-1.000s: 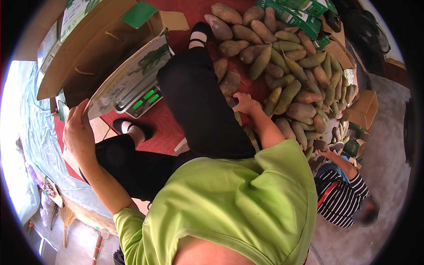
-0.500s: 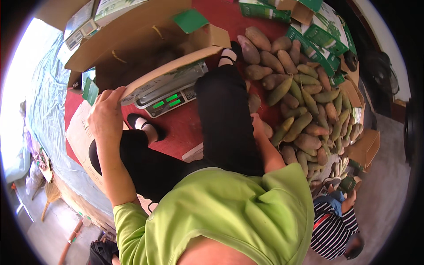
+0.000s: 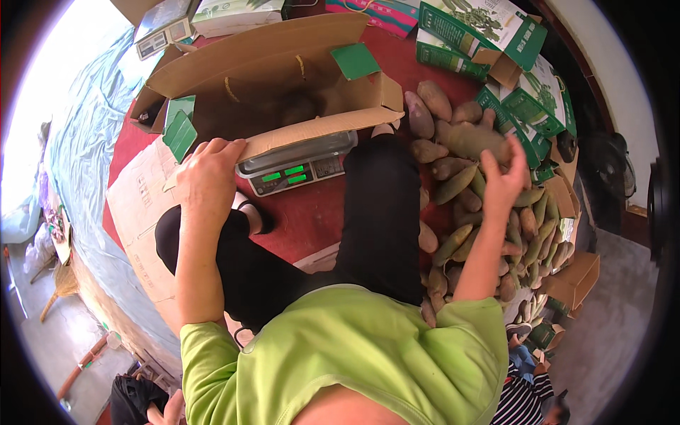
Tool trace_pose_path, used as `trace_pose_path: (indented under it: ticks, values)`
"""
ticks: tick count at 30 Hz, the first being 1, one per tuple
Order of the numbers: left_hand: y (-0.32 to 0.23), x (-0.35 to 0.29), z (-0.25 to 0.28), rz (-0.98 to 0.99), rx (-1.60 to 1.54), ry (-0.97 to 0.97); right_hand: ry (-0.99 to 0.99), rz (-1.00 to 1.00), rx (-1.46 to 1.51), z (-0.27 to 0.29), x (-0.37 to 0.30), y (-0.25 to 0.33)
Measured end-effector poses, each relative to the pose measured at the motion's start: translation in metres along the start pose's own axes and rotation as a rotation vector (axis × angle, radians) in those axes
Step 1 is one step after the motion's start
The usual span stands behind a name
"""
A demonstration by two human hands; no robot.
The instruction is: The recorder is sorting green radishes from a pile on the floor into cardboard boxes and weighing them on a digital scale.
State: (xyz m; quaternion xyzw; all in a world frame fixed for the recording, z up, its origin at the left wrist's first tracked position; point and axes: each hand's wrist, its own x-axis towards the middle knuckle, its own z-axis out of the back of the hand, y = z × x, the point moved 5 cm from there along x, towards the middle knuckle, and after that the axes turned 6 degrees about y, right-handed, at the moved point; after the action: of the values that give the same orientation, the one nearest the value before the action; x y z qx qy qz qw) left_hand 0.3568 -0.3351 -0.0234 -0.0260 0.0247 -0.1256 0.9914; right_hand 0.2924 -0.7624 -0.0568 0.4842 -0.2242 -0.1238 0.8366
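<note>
My left hand (image 3: pixel 207 173) is closed on the near edge of an open cardboard box (image 3: pixel 312 131), fingers over its rim. Brown inside, the box has green end flaps and yellow cord loops; its contents are dark and hard to make out. It rests on a digital scale (image 3: pixel 296 177) with lit green displays. To the right, my right hand (image 3: pixel 506 173) has thumb and fingers around the end of a large, slightly blurred radish (image 3: pixel 469 140). That radish is above a pile of green and pinkish-brown radishes (image 3: pixel 453 185).
Green and white cartons (image 3: pixel 528 106) stack behind the pile. Flattened cardboard (image 3: pixel 145 212) and pale blue plastic sheeting (image 3: pixel 78 142) lie to the left. Red flooring (image 3: pixel 297 219) runs under the scale. At lower right, a person in a striped shirt (image 3: pixel 520 397) is near another open carton (image 3: pixel 572 280).
My right hand has come up from beside my leg to the far part of the pile and taken hold of a radish. My left hand stays on the box edge; the view has shifted.
</note>
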Motion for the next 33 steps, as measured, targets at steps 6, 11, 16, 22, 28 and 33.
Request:
trace_pose_path:
  ticks: [6,11,16,22,28,33]
  values:
    - [-0.001,-0.002,0.002,-0.001,-0.014,0.008,0.081,0.282,0.442,-0.036,0.054,0.108]
    - [0.000,0.000,0.001,0.000,-0.005,0.004,0.381,0.098,0.540,-0.123,0.059,0.141]
    - [0.001,0.005,0.001,0.013,-0.032,-0.002,0.579,0.244,0.084,-0.184,0.057,0.114]
    - [0.005,0.004,-0.003,0.062,-0.062,0.066,0.519,0.146,0.155,-0.157,0.071,0.069]
    - [0.007,0.005,-0.009,0.054,-0.094,0.008,0.329,-0.123,0.130,-0.072,0.042,-0.052]
    - [0.005,0.008,-0.006,-0.011,-0.125,-0.032,0.243,-0.327,-0.231,-0.019,-0.051,-0.178]
